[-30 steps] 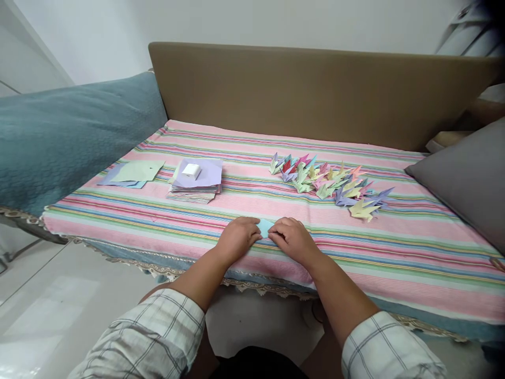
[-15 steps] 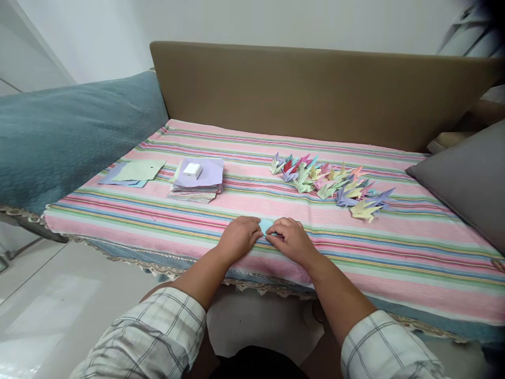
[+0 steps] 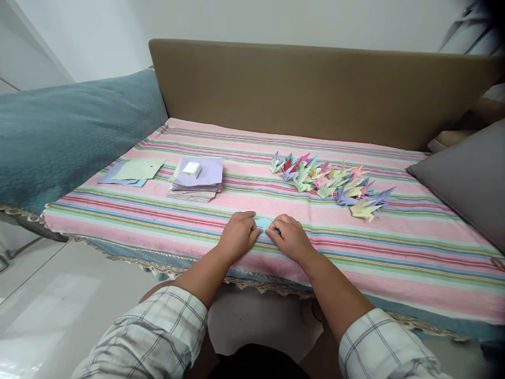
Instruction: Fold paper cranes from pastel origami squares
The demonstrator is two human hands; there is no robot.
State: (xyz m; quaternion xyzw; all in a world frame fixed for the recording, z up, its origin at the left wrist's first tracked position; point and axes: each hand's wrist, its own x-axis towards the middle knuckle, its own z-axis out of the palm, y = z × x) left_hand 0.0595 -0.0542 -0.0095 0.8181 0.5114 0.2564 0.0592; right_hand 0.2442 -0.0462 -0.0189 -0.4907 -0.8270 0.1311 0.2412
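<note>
A small light-blue folded paper (image 3: 263,225) lies on the striped cloth (image 3: 189,231) near its front edge. My left hand (image 3: 240,231) pinches its left side, and my right hand (image 3: 289,235) has its fingers closed on the right side. The middle of the paper shows between my fingertips; its ends are partly hidden. Beyond my right hand sits a cluster of folded paper cranes (image 3: 325,179) in several colours. Left of centre is a stack of square papers (image 3: 211,171) with a small white box (image 3: 191,169) on top.
Loose green and blue sheets (image 3: 138,169) lie at the left, near a blue-covered armrest (image 3: 79,121). A brown backrest (image 3: 284,89) runs along the far side. A grey cushion (image 3: 469,179) is at the right.
My left hand's fingers have shifted slightly up and left along the paper. My right hand's fingers have moved a little, and more of the paper's middle shows between the hands.
</note>
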